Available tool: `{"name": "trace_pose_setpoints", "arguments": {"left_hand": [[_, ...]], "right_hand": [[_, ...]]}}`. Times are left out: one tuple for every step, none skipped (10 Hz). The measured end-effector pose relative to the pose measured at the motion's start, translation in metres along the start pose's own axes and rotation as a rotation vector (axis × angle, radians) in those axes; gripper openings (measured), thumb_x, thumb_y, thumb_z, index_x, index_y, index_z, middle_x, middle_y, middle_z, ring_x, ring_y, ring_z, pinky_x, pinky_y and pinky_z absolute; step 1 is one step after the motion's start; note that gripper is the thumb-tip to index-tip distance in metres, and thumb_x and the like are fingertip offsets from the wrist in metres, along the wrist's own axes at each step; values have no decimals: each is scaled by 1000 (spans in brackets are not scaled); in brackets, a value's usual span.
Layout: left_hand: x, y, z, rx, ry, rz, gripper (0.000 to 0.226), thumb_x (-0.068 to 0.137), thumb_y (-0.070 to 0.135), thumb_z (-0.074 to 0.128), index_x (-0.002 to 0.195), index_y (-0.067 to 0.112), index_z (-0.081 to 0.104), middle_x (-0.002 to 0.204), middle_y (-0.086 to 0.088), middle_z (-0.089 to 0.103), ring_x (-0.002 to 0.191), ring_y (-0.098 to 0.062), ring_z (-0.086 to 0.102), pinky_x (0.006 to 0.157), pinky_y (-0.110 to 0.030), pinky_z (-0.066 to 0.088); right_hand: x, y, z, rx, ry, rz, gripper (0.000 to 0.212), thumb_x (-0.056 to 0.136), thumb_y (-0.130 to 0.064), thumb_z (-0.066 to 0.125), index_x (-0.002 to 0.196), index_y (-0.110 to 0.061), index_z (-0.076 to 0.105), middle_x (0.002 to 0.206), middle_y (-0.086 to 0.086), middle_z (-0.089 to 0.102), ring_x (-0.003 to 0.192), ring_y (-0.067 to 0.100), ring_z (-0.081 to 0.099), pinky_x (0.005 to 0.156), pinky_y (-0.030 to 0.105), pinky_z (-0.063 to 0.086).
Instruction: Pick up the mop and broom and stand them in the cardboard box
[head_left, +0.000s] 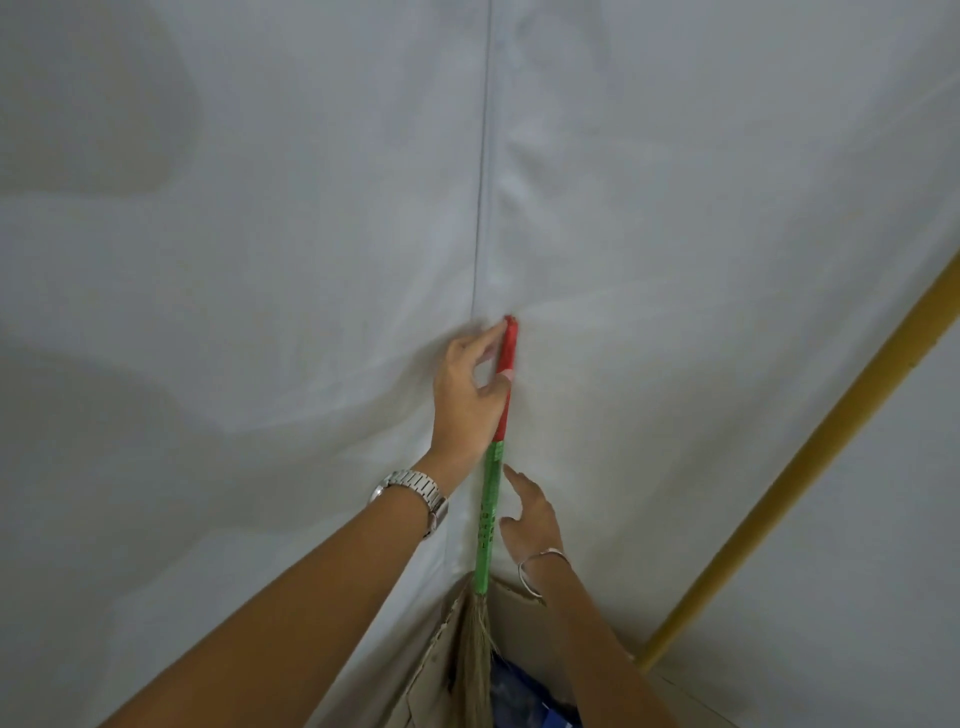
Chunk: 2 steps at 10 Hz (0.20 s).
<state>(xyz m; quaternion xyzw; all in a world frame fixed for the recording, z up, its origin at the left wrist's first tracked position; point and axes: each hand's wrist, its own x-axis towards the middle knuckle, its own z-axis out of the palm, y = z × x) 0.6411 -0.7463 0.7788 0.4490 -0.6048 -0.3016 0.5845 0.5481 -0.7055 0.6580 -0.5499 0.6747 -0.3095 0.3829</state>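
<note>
Broom upright in the box, both our hands at its handle.

White sheet (260, 260) covers the corner behind; a yellow pole (810, 447) leans at right, well apart from the rest. Cardboard box (436, 670), torn rim, low in view, something blue (524, 691) inside. Broom (491, 499) stands in the box, bristles down, handle green below and red above; dark print on the green part too blurred to read. Our left hand (467, 395), wristwatch (415, 493) on, pinches the red end between thumb and fingertips. Our right hand (530, 514), bangle (540, 571) on, is open, fingers spread just beside the green part; contact unclear. Mop: we cannot tell.
</note>
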Motion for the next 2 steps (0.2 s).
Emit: {"name": "trace_pose_setpoints", "arguments": {"left_hand": [[-3,9,-6,-7,39,25,30,90,12,56,119,17,60,114,1,57,109,-13,57,78,-4,44],[-9,26,-13,37,32,-10,30,94,24,50,122,22,57,121,2,61,113,-8,55,90,-14,43]], "right_hand": [[-8,4,-18,-37,60,-14,65,85,6,47,139,-26,34,152,1,27,140,20,23,111,32,28],[-23,-1,-46,-26,177,-27,57,88,-2,50,139,-24,35,151,2,31,138,22,27,112,35,27]]}}
